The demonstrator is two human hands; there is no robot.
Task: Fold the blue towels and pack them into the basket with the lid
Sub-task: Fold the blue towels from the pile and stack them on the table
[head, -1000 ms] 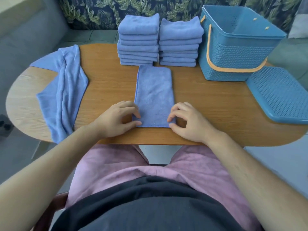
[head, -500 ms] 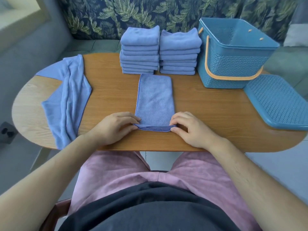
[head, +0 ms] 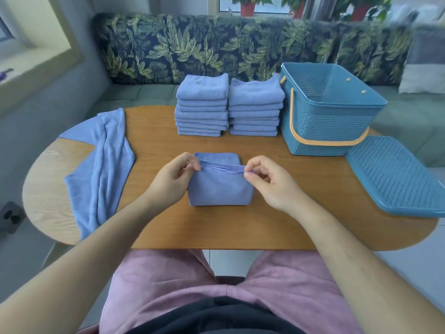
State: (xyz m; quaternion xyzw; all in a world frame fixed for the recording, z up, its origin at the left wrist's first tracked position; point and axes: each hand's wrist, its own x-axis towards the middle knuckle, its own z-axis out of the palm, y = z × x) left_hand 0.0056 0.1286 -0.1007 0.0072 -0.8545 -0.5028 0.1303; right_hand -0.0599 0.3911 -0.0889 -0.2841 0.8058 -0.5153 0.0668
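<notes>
The left hand [head: 172, 180] pinches, thumb against forefinger, the left corner of the half-folded towel [head: 220, 192] along its lifted edge. The right hand [head: 269, 186] pinches the right corner, its other fingers loosely curled. The towel lies mid-way across the wooden table [head: 289, 227]. Behind it stand two stacks of folded towels [head: 228, 109]. To their right is the open basket [head: 330, 133], with its lid [head: 397, 177] flat beside it. A loose towel [head: 106, 162] drapes over the table's left end, and a leaf-print sofa [head: 204, 49] runs behind.
</notes>
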